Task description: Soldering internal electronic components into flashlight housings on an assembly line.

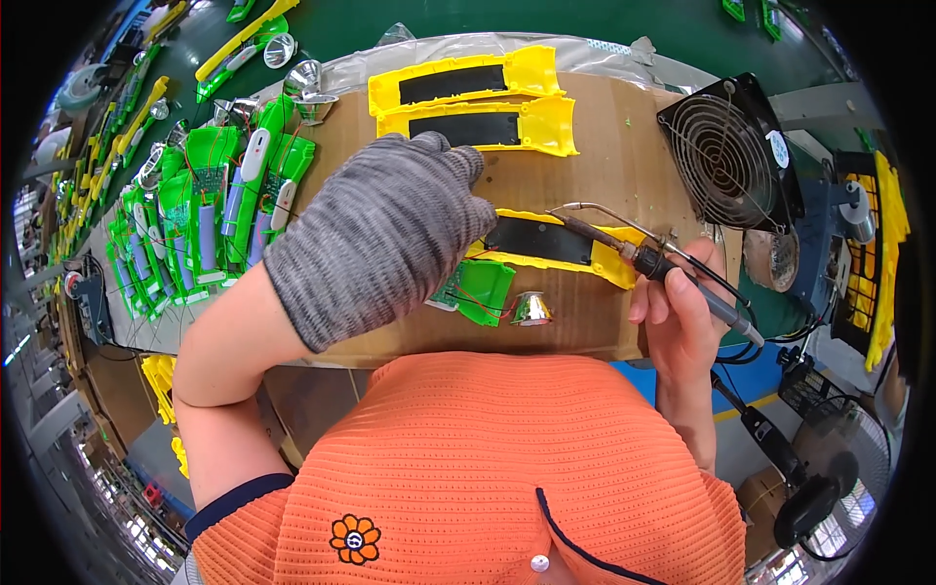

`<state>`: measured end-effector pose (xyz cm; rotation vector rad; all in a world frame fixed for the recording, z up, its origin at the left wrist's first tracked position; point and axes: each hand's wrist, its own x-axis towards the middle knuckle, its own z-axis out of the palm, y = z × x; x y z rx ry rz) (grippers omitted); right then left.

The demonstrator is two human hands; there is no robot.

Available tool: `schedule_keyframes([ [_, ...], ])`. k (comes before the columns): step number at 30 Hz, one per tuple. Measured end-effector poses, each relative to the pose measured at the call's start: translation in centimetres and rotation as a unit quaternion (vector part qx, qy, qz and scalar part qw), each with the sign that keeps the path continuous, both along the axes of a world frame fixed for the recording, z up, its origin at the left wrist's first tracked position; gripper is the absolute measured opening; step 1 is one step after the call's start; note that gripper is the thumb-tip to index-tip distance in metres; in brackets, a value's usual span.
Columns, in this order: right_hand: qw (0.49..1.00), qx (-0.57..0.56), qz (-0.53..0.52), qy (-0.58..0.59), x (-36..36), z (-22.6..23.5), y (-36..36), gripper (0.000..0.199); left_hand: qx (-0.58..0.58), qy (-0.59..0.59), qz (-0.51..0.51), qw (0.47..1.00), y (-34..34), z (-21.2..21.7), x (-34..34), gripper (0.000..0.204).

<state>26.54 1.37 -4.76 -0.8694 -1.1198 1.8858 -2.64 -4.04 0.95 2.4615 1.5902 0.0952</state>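
Note:
My left hand (385, 229), in a grey knitted glove, is closed over the left end of a yellow plastic shell (609, 261) with a black panel inside. Its thumb side is hidden. In my bare right hand (687, 307) is a soldering iron (704, 299) with a thin curved metal tube alongside; its tip hovers over the shell's upper edge. Partly under my left hand lies a green housing piece (490, 292), with red wires running to a small silver reflector cup (531, 309). Two more yellow shells (531, 73) with black panels lie farther back, side by side.
Several green housings (207, 156) with batteries, circuit boards and wires crowd the left. A black fan (726, 156) stands at the back right. Beside it is a blue device with a spool (856, 210). Brown cardboard (604, 175) covers the worktop. Finished-looking yellow-green parts (239, 49) lie beyond.

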Motion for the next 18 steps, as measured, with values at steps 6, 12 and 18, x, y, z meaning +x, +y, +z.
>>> schedule_keyframes([
  [6, 0.999, -0.028, -0.034, 0.026, -0.5, -0.3, -0.9, 0.012, 0.025, -0.096, 0.047, 0.994, -2.6, -1.2, 0.8, 0.017],
  [12, 0.979, -0.132, -0.021, 0.152, -2.5, -0.8, -2.0, 0.010, 0.051, -0.148, 0.092, 0.983, -3.7, -3.3, 3.7, 0.025],
  [18, 0.997, -0.006, -0.024, 0.067, 1.1, 0.3, -0.2, 0.016, 0.033, -0.275, 0.158, 0.948, -2.0, -4.1, 4.1, 0.015],
])
